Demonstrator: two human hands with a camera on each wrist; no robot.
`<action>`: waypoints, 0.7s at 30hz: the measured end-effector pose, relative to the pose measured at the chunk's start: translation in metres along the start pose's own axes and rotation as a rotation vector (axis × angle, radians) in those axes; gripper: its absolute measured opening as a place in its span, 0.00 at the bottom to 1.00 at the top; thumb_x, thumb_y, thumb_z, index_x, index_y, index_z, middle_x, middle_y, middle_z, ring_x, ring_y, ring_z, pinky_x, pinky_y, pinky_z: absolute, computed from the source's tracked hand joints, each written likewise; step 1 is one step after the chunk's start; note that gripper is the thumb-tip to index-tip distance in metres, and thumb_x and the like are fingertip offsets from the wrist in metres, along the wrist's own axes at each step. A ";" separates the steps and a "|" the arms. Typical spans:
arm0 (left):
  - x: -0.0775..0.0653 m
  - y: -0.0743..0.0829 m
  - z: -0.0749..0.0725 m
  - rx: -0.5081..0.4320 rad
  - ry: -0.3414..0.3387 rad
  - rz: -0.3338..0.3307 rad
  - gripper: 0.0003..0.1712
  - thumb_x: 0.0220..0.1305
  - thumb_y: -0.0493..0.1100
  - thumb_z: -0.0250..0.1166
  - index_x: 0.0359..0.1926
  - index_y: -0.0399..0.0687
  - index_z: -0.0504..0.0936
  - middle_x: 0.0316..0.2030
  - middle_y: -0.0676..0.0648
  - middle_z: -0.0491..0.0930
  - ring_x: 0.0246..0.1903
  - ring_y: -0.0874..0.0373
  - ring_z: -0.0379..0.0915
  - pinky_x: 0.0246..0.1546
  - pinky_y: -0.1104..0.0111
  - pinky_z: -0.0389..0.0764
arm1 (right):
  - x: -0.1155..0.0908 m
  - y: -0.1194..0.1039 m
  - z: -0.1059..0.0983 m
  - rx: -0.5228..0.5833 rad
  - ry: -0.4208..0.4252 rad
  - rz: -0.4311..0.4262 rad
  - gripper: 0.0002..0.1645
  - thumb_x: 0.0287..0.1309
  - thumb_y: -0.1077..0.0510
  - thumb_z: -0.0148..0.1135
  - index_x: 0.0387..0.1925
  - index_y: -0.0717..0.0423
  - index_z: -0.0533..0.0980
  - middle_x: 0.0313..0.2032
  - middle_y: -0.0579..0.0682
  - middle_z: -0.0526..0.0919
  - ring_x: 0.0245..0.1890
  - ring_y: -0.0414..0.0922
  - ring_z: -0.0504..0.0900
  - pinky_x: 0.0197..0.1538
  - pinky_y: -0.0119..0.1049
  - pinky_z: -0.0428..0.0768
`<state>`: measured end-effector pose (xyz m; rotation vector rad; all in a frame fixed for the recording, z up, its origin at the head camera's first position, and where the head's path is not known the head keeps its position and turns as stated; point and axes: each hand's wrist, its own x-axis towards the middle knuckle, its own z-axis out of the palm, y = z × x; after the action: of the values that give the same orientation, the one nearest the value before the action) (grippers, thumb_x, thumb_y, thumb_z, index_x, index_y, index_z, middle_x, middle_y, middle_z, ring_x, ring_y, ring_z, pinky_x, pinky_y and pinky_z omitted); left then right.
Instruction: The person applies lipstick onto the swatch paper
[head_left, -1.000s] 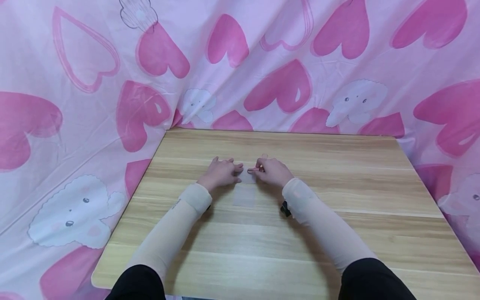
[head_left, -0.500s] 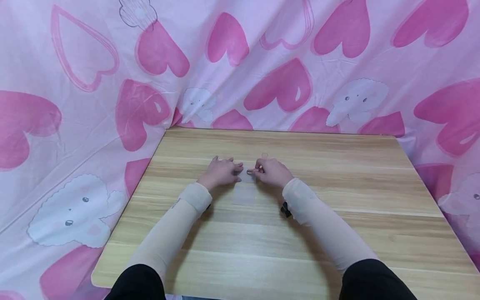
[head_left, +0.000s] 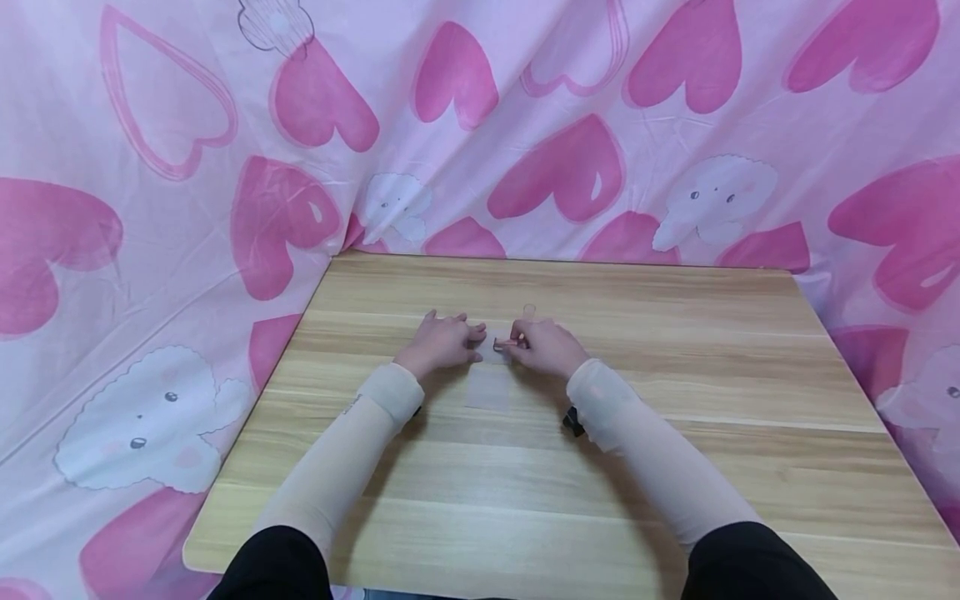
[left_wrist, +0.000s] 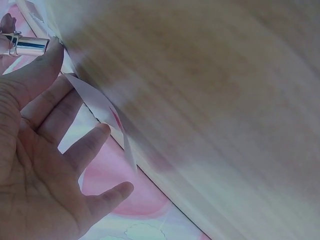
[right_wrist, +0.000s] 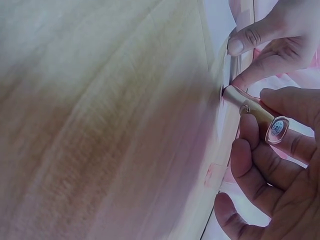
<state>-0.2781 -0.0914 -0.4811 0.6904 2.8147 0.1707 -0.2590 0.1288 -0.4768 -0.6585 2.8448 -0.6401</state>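
In the head view, my right hand [head_left: 550, 344] pinches a small shiny rose-gold tube [right_wrist: 257, 112] with a silver end, a small ring on its side and a round pale face at its other end. Its silver end points left, low over a thin white sheet of paper [head_left: 491, 354] on the table. On the left, my left hand [head_left: 444, 342] rests spread, fingertips at the sheet's edge. The left wrist view shows a small red mark [left_wrist: 116, 117] on the paper. A second pale sheet [head_left: 488, 389] lies just nearer to me.
A small clear cap-like piece [head_left: 529, 312] sits on the table beyond my right hand. The wood-grain table [head_left: 637, 467] meets a pink heart-patterned curtain [head_left: 555, 167] at its back and sides.
The tube's silver end has dipped slightly toward me in my right hand's pinch. Both hands otherwise stay in place, and the sheets have not visibly moved.
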 end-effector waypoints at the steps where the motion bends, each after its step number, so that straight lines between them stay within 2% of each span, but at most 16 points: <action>1: 0.000 0.000 0.000 -0.001 -0.001 0.001 0.30 0.60 0.62 0.64 0.64 0.67 0.73 0.66 0.67 0.66 0.72 0.54 0.57 0.71 0.37 0.46 | -0.001 -0.001 0.000 0.005 -0.005 0.002 0.10 0.62 0.45 0.61 0.38 0.45 0.78 0.24 0.41 0.82 0.23 0.40 0.77 0.30 0.35 0.77; 4: -0.001 0.000 0.000 -0.004 -0.002 0.003 0.31 0.60 0.62 0.64 0.63 0.67 0.73 0.67 0.67 0.66 0.72 0.53 0.57 0.71 0.37 0.45 | -0.005 -0.004 -0.001 0.018 -0.012 -0.001 0.10 0.62 0.46 0.61 0.38 0.45 0.78 0.26 0.41 0.82 0.24 0.39 0.78 0.32 0.34 0.78; 15: 0.000 0.001 -0.001 0.012 0.000 -0.001 0.31 0.60 0.63 0.63 0.64 0.68 0.72 0.66 0.68 0.66 0.73 0.54 0.56 0.71 0.38 0.45 | -0.010 -0.003 0.001 0.023 0.010 -0.042 0.08 0.61 0.47 0.62 0.35 0.45 0.77 0.26 0.41 0.79 0.21 0.39 0.73 0.26 0.33 0.73; 21: 0.000 0.000 0.000 -0.007 -0.003 -0.001 0.30 0.60 0.62 0.64 0.63 0.67 0.73 0.67 0.67 0.66 0.73 0.54 0.56 0.71 0.37 0.44 | -0.014 -0.006 -0.001 0.021 -0.010 -0.028 0.10 0.62 0.46 0.61 0.38 0.46 0.77 0.26 0.42 0.81 0.24 0.39 0.76 0.29 0.33 0.76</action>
<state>-0.2776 -0.0913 -0.4807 0.6876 2.8102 0.1791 -0.2440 0.1304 -0.4724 -0.6979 2.8205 -0.6678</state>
